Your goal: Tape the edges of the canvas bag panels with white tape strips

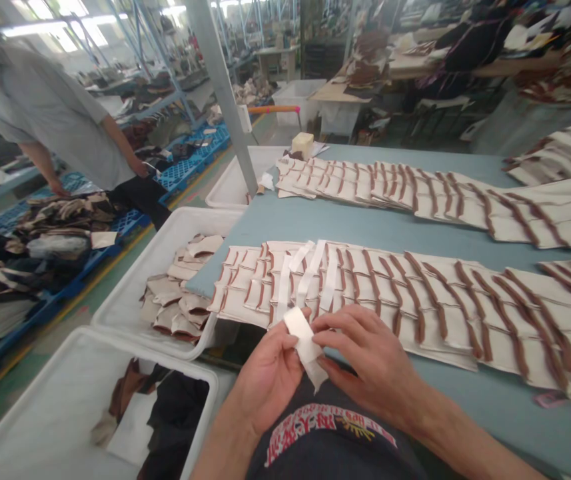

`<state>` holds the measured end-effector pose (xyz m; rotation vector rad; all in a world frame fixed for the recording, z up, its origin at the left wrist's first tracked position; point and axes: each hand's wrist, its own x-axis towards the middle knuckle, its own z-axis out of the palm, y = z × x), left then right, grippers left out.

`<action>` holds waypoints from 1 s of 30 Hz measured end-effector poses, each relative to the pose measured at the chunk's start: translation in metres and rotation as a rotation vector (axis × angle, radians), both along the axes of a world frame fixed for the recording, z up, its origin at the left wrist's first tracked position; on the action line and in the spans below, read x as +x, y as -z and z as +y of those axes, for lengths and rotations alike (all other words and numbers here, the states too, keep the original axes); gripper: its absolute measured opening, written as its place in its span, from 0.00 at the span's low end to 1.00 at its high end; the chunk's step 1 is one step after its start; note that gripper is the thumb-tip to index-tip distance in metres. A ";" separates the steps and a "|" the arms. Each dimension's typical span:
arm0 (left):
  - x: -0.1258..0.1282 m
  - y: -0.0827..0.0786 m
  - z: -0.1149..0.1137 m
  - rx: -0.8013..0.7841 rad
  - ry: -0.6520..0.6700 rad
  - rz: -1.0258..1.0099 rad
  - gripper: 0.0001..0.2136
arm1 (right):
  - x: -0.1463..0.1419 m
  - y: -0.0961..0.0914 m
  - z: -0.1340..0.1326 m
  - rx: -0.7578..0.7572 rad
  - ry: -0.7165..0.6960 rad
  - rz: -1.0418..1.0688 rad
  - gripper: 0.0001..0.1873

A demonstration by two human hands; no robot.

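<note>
My left hand (268, 373) and my right hand (365, 360) pinch a small white strip (305, 343) between thumbs and fingers, close to my body at the table's near edge. Just beyond them a long row of overlapping cream fabric pieces with brown trim (415, 293) lies across the blue table (335, 223). Several white strips (310, 270) lie across the left end of that row. A second, similar row (415, 190) runs along the far side of the table.
White bins stand left of the table: one with cream and brown pieces (175, 293), one with dark cloth (130, 413), one further back (238, 183). A person in a grey shirt (60, 113) stands at far left by blue pallets of fabric (40, 233). A metal post (225, 93) rises by the table corner.
</note>
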<state>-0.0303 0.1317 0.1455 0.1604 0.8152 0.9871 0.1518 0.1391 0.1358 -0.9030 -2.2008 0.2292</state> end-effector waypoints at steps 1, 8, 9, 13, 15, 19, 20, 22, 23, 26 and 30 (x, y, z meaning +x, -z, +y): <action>0.001 0.000 -0.001 0.000 -0.005 -0.008 0.18 | 0.000 0.001 0.000 0.021 0.006 -0.017 0.07; 0.006 0.002 -0.009 0.018 -0.035 -0.037 0.20 | 0.000 0.008 0.000 0.024 -0.050 0.001 0.06; 0.007 0.003 -0.010 0.021 -0.037 -0.041 0.21 | -0.001 0.009 0.000 0.006 -0.061 0.021 0.06; 0.010 0.007 -0.011 0.021 -0.035 -0.083 0.17 | -0.002 0.009 -0.001 -0.134 -0.085 0.139 0.07; 0.011 0.007 -0.010 0.003 -0.026 -0.107 0.15 | -0.002 0.010 0.000 -0.189 -0.095 0.192 0.06; 0.011 0.007 -0.011 -0.010 -0.032 -0.086 0.14 | 0.003 0.016 0.002 -0.232 -0.157 0.209 0.07; 0.011 0.008 -0.012 0.005 -0.024 -0.073 0.15 | 0.004 0.018 0.002 -0.252 -0.150 0.201 0.07; 0.012 0.011 -0.016 0.050 0.016 -0.040 0.19 | 0.004 0.020 0.003 -0.310 -0.106 0.178 0.08; 0.013 0.012 -0.018 0.077 0.041 -0.018 0.21 | 0.003 0.021 0.003 -0.345 -0.078 0.165 0.09; 0.017 0.014 -0.021 0.161 0.077 0.096 0.26 | -0.001 0.021 0.005 -0.490 0.020 0.147 0.14; 0.026 0.009 -0.024 0.239 0.096 0.226 0.25 | -0.001 0.024 0.005 -0.738 0.061 0.187 0.17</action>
